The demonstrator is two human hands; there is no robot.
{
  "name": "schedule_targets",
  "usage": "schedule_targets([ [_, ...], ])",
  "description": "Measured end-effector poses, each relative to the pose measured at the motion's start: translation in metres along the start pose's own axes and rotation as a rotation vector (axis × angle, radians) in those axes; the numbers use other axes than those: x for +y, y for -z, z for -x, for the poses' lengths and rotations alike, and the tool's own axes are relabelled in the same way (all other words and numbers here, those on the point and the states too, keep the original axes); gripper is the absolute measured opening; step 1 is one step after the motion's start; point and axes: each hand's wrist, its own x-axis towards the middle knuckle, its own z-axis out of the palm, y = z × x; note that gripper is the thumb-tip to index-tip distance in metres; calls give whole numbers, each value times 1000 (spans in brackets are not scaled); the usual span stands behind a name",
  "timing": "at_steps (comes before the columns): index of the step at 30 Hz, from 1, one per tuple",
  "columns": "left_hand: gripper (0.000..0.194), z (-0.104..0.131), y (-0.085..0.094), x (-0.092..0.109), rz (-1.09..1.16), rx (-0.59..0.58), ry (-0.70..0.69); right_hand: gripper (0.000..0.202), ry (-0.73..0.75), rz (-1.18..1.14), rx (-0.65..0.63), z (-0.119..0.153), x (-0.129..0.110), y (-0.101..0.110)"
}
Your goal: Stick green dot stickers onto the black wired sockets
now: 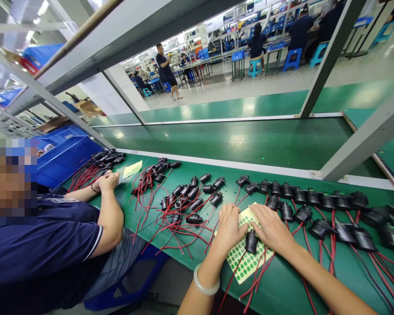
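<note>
A black cylindrical part (251,242) with red wires sits over a pale yellow sheet of round green stickers (239,267), between my two hands. My left hand (229,225), a pale bangle (206,281) on its wrist, is closed with its thumb at the top of that part. From the other side my right hand (269,224) closes toward the same part, thumb against its top and fingers bent over the sheet's far edge. The fingertips of both hands are partly hidden. Rows of similar black parts (313,197) lie to the right, several with green dots on top.
A heap of black parts with red wires (184,194) lies to my left, another pile (159,168) beyond. A co-worker (52,245) sits at the left, near a second sticker sheet (132,169) and a blue bin (65,159). Grey frame posts (331,57) rise from the green bench (216,140).
</note>
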Motion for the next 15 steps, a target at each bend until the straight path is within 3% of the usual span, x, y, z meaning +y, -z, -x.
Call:
schedule_targets([
  [7,10,2,0,5,92,-43,77,38,9,-13,6,0,2,0],
  [15,22,-3,2,-7,239,-88,69,23,76,-84,-21,-5,-5,10],
])
